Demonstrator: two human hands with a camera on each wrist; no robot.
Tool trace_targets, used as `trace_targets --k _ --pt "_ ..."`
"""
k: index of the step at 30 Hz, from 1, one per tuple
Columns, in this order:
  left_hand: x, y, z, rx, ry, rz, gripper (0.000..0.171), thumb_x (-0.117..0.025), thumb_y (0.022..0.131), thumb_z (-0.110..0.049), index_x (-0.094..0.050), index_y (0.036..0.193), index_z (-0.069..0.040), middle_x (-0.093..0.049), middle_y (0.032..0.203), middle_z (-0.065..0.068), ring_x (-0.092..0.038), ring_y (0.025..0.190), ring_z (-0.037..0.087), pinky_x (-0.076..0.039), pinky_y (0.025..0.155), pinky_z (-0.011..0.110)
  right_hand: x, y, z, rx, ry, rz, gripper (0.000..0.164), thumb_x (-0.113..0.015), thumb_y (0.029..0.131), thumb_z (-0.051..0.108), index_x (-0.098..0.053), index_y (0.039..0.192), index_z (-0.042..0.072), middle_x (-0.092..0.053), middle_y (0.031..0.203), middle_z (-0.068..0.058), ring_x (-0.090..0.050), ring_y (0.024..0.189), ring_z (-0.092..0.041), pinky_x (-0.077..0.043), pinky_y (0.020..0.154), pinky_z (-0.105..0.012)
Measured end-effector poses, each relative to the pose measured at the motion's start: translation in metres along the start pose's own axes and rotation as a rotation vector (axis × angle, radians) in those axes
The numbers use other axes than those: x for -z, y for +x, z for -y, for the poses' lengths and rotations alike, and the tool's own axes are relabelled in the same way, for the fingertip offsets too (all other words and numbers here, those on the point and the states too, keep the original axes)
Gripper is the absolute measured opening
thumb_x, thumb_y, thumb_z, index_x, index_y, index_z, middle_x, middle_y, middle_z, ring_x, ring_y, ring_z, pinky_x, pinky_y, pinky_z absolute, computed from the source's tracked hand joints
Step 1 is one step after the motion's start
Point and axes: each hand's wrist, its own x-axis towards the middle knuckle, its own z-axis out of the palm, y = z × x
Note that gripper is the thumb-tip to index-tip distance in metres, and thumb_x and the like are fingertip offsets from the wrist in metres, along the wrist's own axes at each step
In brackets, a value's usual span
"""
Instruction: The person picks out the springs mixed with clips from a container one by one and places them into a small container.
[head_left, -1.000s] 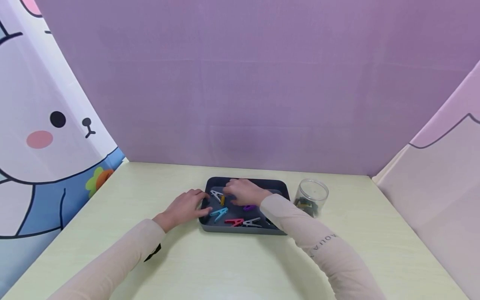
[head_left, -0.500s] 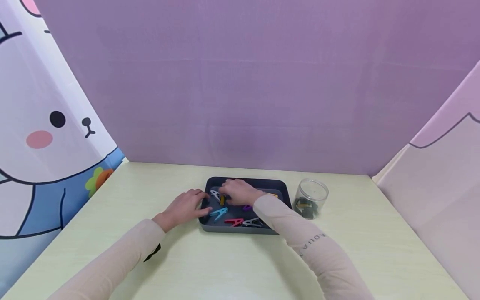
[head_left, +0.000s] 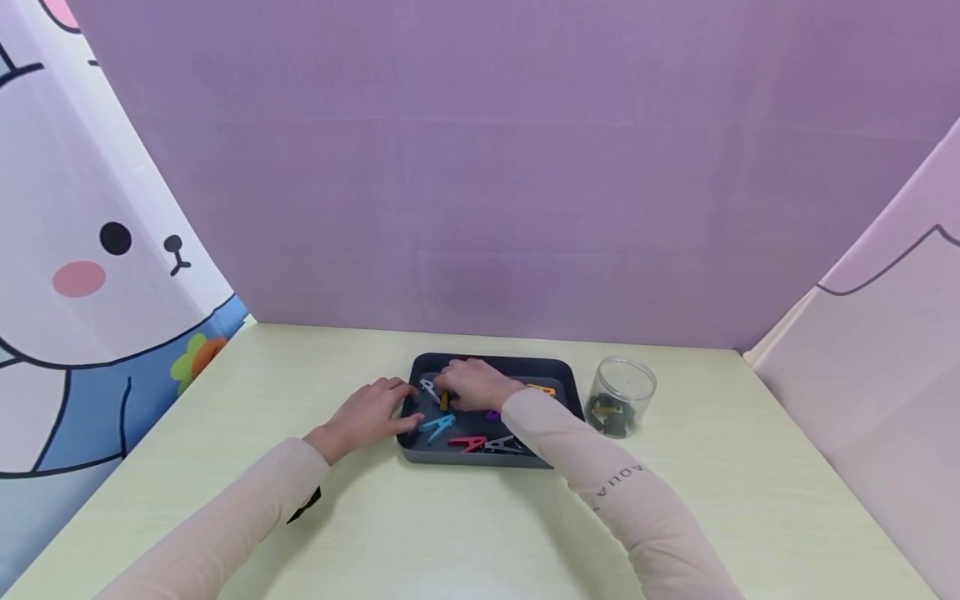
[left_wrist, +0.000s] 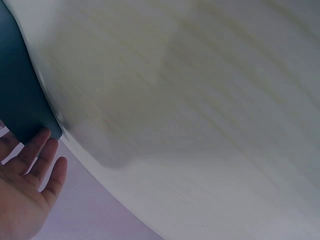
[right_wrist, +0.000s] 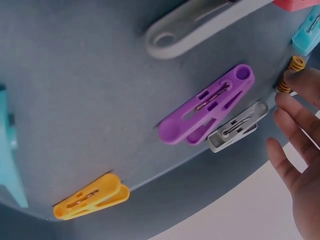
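Inside a dark grey tray (head_left: 480,460), my right hand (head_left: 476,385) pinches a small yellow coil spring (right_wrist: 295,63) between thumb and fingertips near the left end. Beside those fingers lies a white clothespin (right_wrist: 239,126); a purple clothespin (right_wrist: 210,103) is a little farther off. Relaxed, nearly straight fingers of my left hand (head_left: 367,414) touch the tray's left rim, and the left wrist view shows them at its corner. A light blue clothespin (head_left: 438,427) rests in the tray near the left thumb.
Toward the tray's front lie a red clothespin (head_left: 468,443) and a grey clothespin (head_left: 502,445). A yellow clothespin (head_left: 543,389) sits near the back wall. Right of the tray stands a clear jar (head_left: 628,381) with dark pieces at its bottom. A purple cloth (head_left: 480,208) hangs behind the table.
My right hand and forearm have shifted slightly left, closer to the yellow spring, uncovering the yellow clothespin and more of the jar. The left hand stays at the tray's rim.
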Motion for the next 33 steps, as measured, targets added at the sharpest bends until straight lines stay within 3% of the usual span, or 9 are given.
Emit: trace_targets --k 9,23,33 --pt "0.0003 0.0002 -0.0003 0.003 0.001 0.007 0.045 -0.060 0.082 -0.047 -0.062 0.109 -0.010 -0.061 0.108 0.008 -0.057 0.095 0.024 -0.048 0.083 0.041 0.0004 -0.0009 0.0023 -0.012 0.006 0.015 0.018 -0.066 0.083 0.020 -0.067 0.101 0.021 -0.064 0.096 0.008 -0.053 0.088 -0.012 -0.047 0.079 -0.028" --pt "0.0017 0.0003 -0.0022 0.016 0.018 0.011 0.045 -0.061 0.082 -0.046 -0.062 0.109 -0.010 -0.061 0.108 0.009 -0.057 0.095 0.023 -0.049 0.083 0.041 0.0011 -0.0031 0.0020 0.009 -0.077 0.011 0.016 -0.063 0.085 0.015 -0.069 0.097 0.024 -0.066 0.097 0.008 -0.055 0.087 -0.012 -0.048 0.078 -0.028" --pt "-0.0002 0.0006 -0.0011 0.025 0.029 0.015 0.046 -0.061 0.081 -0.047 -0.062 0.108 -0.010 -0.061 0.108 0.009 -0.057 0.095 0.023 -0.049 0.083 0.041 0.0037 -0.0061 0.0012 0.008 -0.052 0.021 0.010 -0.066 0.083 0.018 -0.068 0.092 0.023 -0.064 0.094 0.008 -0.053 0.086 -0.012 -0.045 0.073 -0.027"
